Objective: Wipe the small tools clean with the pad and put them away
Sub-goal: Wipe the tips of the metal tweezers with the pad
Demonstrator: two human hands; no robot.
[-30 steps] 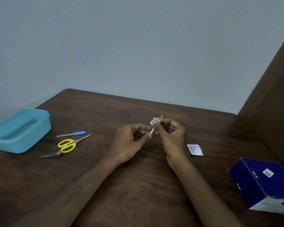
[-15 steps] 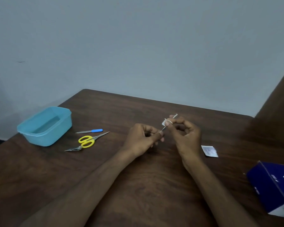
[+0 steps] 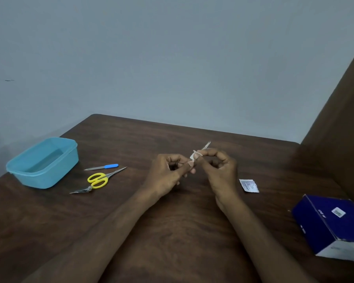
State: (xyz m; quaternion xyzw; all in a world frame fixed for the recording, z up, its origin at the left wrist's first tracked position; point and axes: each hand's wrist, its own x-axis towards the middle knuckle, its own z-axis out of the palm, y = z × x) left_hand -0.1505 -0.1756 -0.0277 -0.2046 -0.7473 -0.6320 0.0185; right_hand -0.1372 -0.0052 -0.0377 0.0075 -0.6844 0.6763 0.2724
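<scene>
Vs. a sec ago, more of the thin metal tool (image 3: 206, 145) is being exposed past the pad (image 3: 193, 156) pinched by the right hand (image 3: 221, 170), its near end being gripped by the left hand (image 3: 168, 174) above the tabletop (image 3: 182, 231), so wiping is prob. being continued w/ scissors (image 3: 99, 179) untouched.

Dark wooden table (image 3: 182, 231), bearing: light blue tub (image 3: 43, 162) sitting at left edge. Right of tub, blue-handled file (image 3: 102, 167) lying nearest the wall; yellow-handled scissors (image 3: 102, 178) lying just nearer; metal clipper (image 3: 81, 190) touching the scissors' handles. Far right of tub: torn white sachet (image 3: 249, 185), dark blue box (image 3: 333, 223).
</scene>
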